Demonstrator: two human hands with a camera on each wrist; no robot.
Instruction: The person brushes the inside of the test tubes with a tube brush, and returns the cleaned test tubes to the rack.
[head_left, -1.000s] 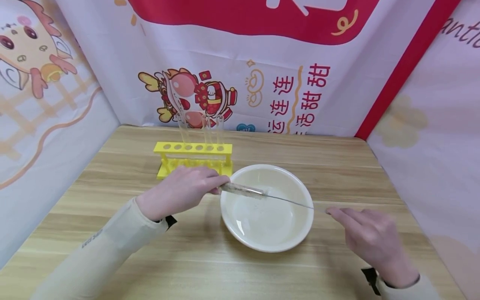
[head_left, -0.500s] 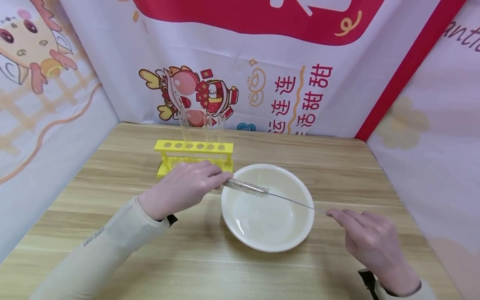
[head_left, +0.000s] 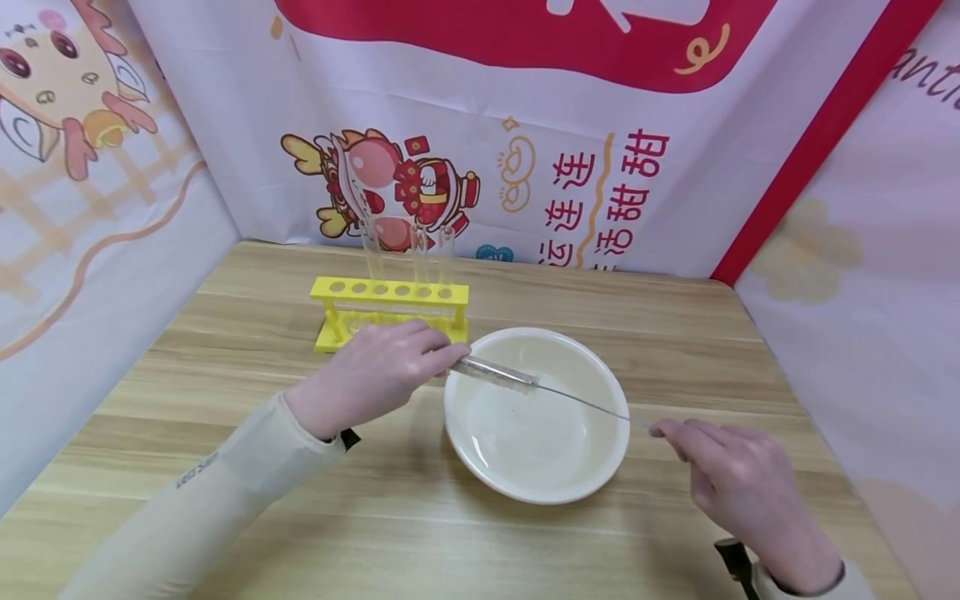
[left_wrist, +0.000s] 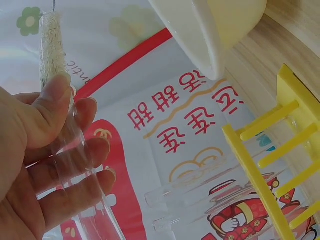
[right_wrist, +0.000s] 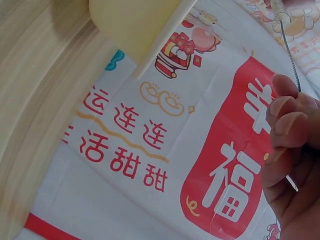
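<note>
Over the left rim of a white bowl (head_left: pixel 536 479), my left hand (head_left: pixel 375 375) grips a clear test tube (head_left: pixel 495 373), its mouth toward the right. In the left wrist view the thumb and curled fingers of my left hand (left_wrist: pixel 60 145) wrap the tube (left_wrist: pixel 92 215), and pale bristles (left_wrist: pixel 52 45) fill its mouth end. A thin twisted wire (head_left: pixel 585 403) runs from the bristles to my right hand (head_left: pixel 750 483), right of the bowl. The right wrist view has my right hand (right_wrist: pixel 295 135) pinching that wire (right_wrist: pixel 289 52) between thumb and fingers.
Behind my left hand stands a yellow rack (head_left: pixel 390 290) holding several upright clear test tubes (head_left: pixel 446 258). The wooden table (head_left: pixel 675 333) ends at a printed cloth backdrop (head_left: pixel 480 100), with cloth on the left and right sides too.
The view has shifted slightly. The tube and my left hand sit slightly farther right in it; both hands keep their hold, and the wire remains in the tube.
</note>
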